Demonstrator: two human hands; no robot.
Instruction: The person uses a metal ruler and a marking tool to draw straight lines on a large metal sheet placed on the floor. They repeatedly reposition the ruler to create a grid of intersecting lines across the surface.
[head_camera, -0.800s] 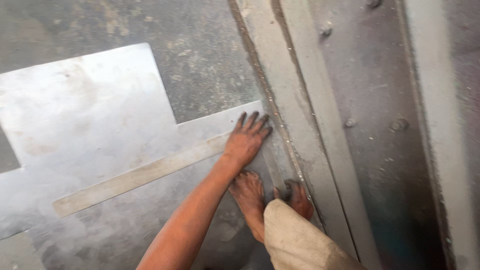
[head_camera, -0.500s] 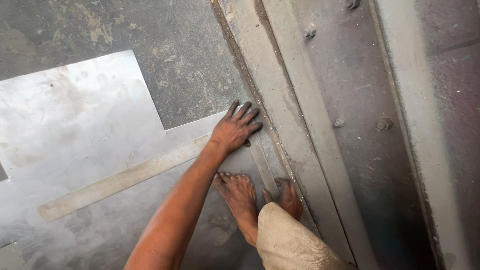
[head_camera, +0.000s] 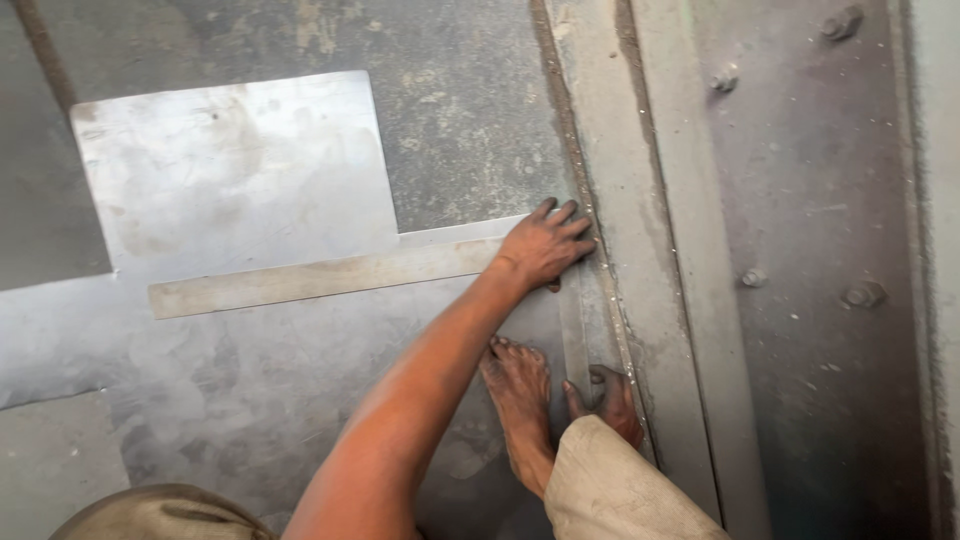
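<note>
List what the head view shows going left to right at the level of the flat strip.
Metal sheet → long flat strip → left hand pressing its end → steel rail → bolted plate.

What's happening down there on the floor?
A person crouches barefoot on a large metal sheet lying on a dusty concrete floor. Their left hand presses flat on the end of a long straight metal strip laid across the sheet, next to a steel rail. The right hand rests low by the rail, beside a bare foot, partly hidden by a trouser leg.
</note>
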